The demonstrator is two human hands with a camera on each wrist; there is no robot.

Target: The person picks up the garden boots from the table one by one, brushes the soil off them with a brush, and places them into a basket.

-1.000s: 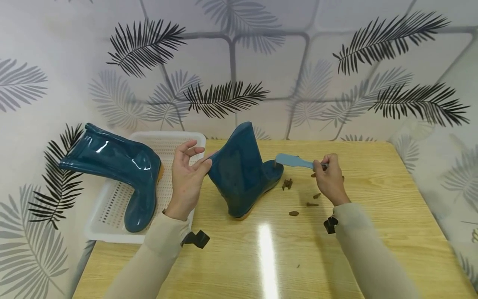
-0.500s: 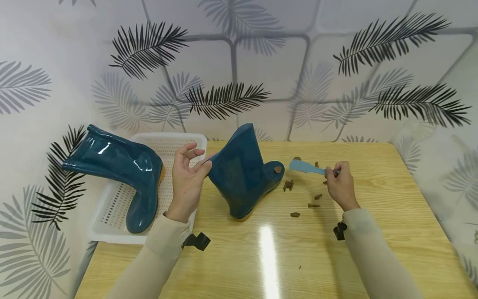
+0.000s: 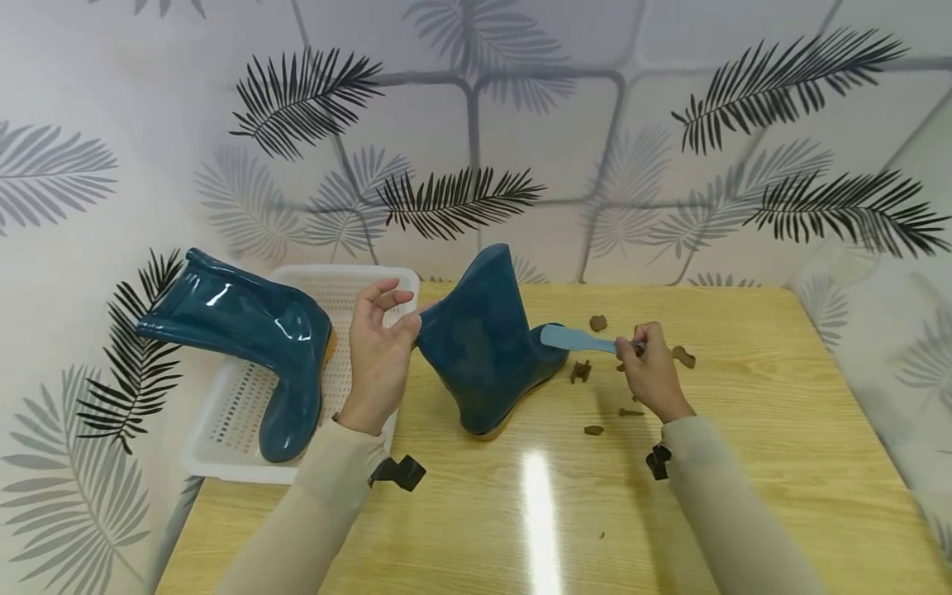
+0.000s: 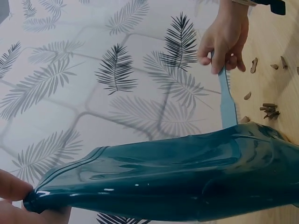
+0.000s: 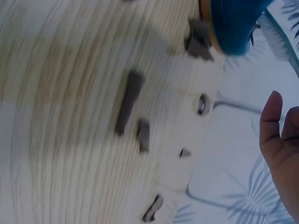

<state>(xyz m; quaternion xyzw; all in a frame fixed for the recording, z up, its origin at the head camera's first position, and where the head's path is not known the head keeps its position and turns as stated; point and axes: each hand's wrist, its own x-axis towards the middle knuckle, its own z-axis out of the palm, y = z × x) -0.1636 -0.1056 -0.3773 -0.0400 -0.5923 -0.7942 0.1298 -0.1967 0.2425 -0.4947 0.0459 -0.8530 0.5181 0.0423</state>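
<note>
A dark teal rubber boot [image 3: 476, 347] stands tilted on the wooden table, its orange-brown sole down and toe to the right. At the shaft's top edge, my left hand [image 3: 381, 355] pinches the rim between thumb and fingers; the left wrist view shows this pinch on the boot [image 4: 154, 177] too. My right hand [image 3: 653, 372] grips the handle of a light blue brush [image 3: 573, 337], whose head lies over the boot's toe. Pale bristles on the brush [image 5: 275, 39] face the toe in the right wrist view. The top of the toe is partly hidden beneath it.
Several brown mud-like pieces lie on the table [image 3: 744, 496], including a cluster [image 3: 582, 371] near the toe and a lump [image 3: 683, 357] by the right hand. A second teal boot [image 3: 245, 310] rests in a white plastic basket [image 3: 223, 471] at left. A leaf-patterned wall covering [image 3: 535, 149] stands behind.
The brush moved right off the toe, showing a brown piece on it, then came back left over the toe, covering that spot. The left hand and boot hold nearly still.
</note>
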